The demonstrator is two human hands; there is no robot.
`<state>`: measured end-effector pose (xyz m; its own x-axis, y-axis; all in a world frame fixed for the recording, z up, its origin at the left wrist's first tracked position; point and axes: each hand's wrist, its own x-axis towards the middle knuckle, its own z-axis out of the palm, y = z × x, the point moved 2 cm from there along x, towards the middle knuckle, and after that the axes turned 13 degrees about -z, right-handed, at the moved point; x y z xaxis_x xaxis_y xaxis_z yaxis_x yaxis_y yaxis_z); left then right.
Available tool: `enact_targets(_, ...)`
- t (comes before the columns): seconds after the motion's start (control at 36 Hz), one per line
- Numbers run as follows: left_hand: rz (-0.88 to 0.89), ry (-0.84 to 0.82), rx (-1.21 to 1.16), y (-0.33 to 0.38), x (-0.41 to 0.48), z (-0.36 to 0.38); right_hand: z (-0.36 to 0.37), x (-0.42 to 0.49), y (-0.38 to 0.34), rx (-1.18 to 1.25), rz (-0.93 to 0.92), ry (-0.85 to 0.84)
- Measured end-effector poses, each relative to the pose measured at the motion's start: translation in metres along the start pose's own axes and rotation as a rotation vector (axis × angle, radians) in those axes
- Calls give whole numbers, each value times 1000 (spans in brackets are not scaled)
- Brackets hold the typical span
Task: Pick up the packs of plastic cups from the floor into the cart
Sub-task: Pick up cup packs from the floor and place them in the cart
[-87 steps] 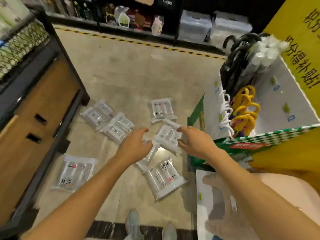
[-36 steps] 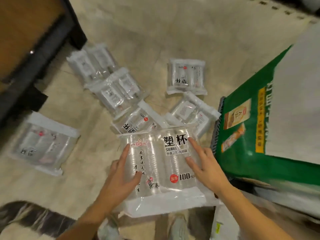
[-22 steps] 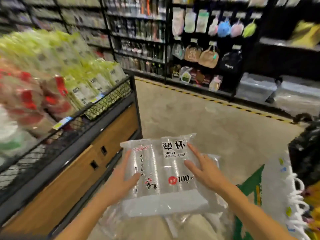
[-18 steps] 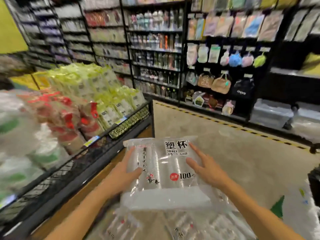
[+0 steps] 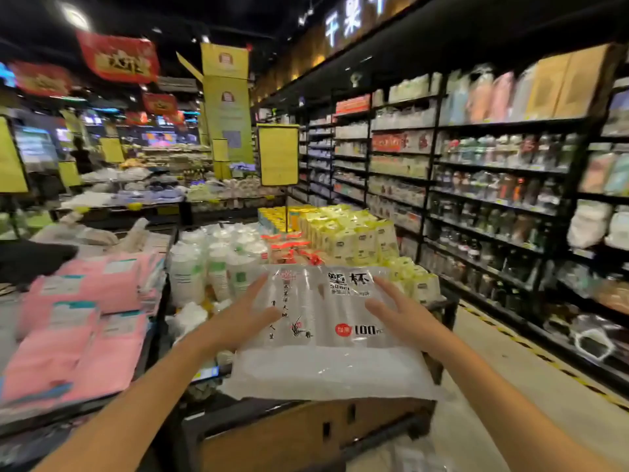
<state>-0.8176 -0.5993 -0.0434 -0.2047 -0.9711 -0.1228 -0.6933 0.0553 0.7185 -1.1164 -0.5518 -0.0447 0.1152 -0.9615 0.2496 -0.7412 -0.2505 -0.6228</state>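
Pack: I hold one clear pack point(image 5: 326, 332) of plastic cups flat in front of me, chest-high, printed side up, with "100" on its label.
Left hand: my left hand point(image 5: 243, 320) is pressed on the pack's left edge, fingers spread across the top; whether the thumb hooks underneath I cannot tell.
Right hand: my right hand point(image 5: 403, 316) grips the pack's right edge the same way, fingers splayed over the film. The two hands are apart, with the pack clamped between them.
Place: the pack hangs above the near end of a wood-fronted display bin point(image 5: 306, 427). Beyond the pack are stacked cups point(image 5: 218, 267) and yellow packets point(image 5: 354, 236); left of the pack lie pink packs point(image 5: 75, 332).
Cart: I see no cart from here, so I cannot tell which way it lies from the pack.
Floor: only a strip of floor point(image 5: 517, 393) shows right of the pack, and no packs lie on it.
Done: this one pack is off the floor.
Left: I judge it still has to go into the cart. How many packs remain on the floor, I cannot tell from here.
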Motion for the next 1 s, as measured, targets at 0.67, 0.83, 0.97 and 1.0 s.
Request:
enact_targets(0.67,-636,490,-277,-174,-232,-116,214,76,-216,120,-511,-557)
enact_targets(0.83,-653,584,-316,-227,-314,-159,291,62,-301,168,-632,-628)
enact_targets(0.97,-769,656,-277,-265,-388,-188,361,40,-374,221,-722,-693)
enact_targets(1.0,-773,677,-282,-272,-401,-193,374,35,-388,218,-738,-705)
